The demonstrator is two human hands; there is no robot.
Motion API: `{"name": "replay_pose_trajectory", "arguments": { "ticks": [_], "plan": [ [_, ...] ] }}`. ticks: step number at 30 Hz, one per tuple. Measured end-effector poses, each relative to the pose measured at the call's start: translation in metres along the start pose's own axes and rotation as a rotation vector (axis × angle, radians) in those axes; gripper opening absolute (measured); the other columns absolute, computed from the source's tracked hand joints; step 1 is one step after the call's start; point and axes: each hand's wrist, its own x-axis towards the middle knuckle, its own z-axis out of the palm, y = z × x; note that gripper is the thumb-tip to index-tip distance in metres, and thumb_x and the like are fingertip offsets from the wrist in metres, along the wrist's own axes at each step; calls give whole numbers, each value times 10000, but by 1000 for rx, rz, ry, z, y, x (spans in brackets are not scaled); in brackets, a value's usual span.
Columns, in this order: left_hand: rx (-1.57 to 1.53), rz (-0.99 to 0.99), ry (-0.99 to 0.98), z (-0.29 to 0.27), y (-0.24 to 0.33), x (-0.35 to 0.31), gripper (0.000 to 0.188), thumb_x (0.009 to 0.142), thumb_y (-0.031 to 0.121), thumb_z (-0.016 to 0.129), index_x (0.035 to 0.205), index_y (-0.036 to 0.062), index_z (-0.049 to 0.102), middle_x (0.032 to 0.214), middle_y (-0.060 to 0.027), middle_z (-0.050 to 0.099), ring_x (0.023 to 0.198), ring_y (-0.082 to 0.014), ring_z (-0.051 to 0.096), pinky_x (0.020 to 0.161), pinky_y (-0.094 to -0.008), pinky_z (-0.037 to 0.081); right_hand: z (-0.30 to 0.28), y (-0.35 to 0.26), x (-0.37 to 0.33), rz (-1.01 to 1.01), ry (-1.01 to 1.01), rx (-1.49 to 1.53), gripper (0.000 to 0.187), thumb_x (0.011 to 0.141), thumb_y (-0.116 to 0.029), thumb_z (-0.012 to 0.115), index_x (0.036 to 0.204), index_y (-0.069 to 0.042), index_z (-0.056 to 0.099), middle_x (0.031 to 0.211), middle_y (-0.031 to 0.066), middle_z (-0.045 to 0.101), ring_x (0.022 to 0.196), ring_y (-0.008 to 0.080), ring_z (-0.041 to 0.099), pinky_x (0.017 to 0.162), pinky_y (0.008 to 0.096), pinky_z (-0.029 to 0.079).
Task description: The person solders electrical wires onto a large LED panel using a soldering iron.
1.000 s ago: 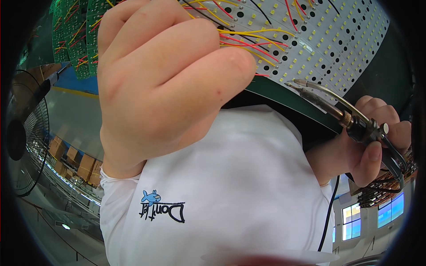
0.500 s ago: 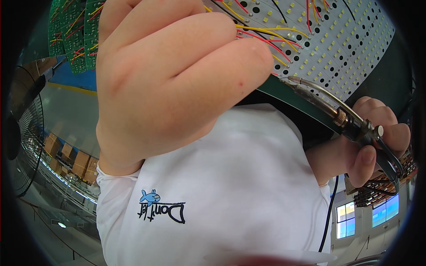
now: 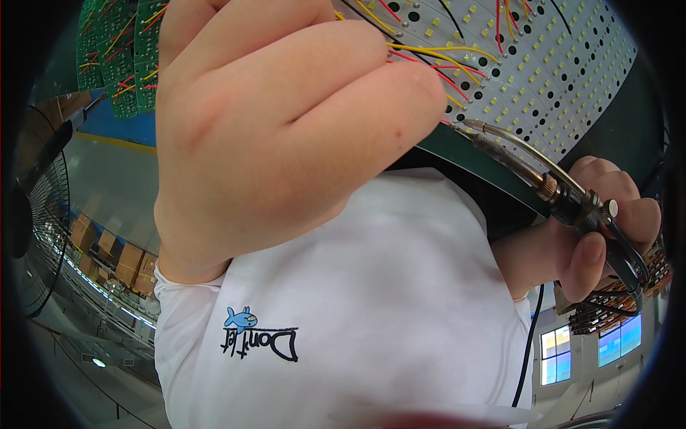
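Observation:
My left hand [image 3: 293, 129] is closed, its curled fingers turned away and their tips hidden behind the knuckles. Red, yellow and black wires [image 3: 436, 53] run from behind it to solder points on a pale LED circuit panel [image 3: 550, 86]. A short red end shows just under the index knuckle. My right hand [image 3: 607, 222] grips a soldering iron [image 3: 550, 189] with a curved metal feed tube along its top. The iron's tip lies at the panel's near edge, close beside my left hand; whether it touches a wire or the panel, I cannot tell.
Green circuit boards [image 3: 118, 61] with wires sit at the far left. A black fan [image 3: 43, 207] stands at the left, above cardboard boxes [image 3: 128, 264]. The dark green work surface [image 3: 622, 136] borders the panel. A black cable [image 3: 529, 347] hangs at the right.
My left hand has shifted slightly to the right. The soldering iron and my right hand have hardly moved.

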Motion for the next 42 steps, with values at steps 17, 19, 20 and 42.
{"name": "replay_pose_trajectory", "arguments": {
  "ticks": [17, 19, 20, 42],
  "plan": [
    [-29, -4, -149, -16, -6, -5, 259, 559, 83, 798, 774, 112, 656, 711, -28, 557, 616, -210, 505, 633, -320, 414, -6, 4, -10, -32, 162, 178, 246, 851, -189, 605, 873, -94, 380, 739, 94, 483, 552, 149, 420, 523, 307, 314],
    [-153, 13, 7, -20, -9, -9, 287, 633, 16, 805, 853, 105, 645, 856, -78, 597, 639, -191, 531, 624, -298, 450, -6, 5, -10, -66, 142, 163, 252, 860, -197, 607, 883, -86, 382, 738, 98, 495, 545, 147, 431, 513, 303, 328],
    [-178, 27, 55, -23, -9, -12, 298, 657, -7, 808, 879, 102, 641, 904, -95, 611, 647, -184, 539, 620, -291, 462, -4, 5, -10, -66, 151, 166, 261, 850, -197, 610, 869, -84, 375, 717, 96, 487, 548, 148, 429, 518, 305, 332],
    [-1370, -555, 508, -40, 11, -36, 247, 924, 54, 632, 1146, 152, 679, 1185, -45, 681, 735, -146, 607, 644, -287, 440, 11, 11, -17, -100, 436, 207, 224, 765, -135, 595, 801, -55, 389, 643, 70, 407, 543, 121, 373, 540, 276, 281]
  ]
}}
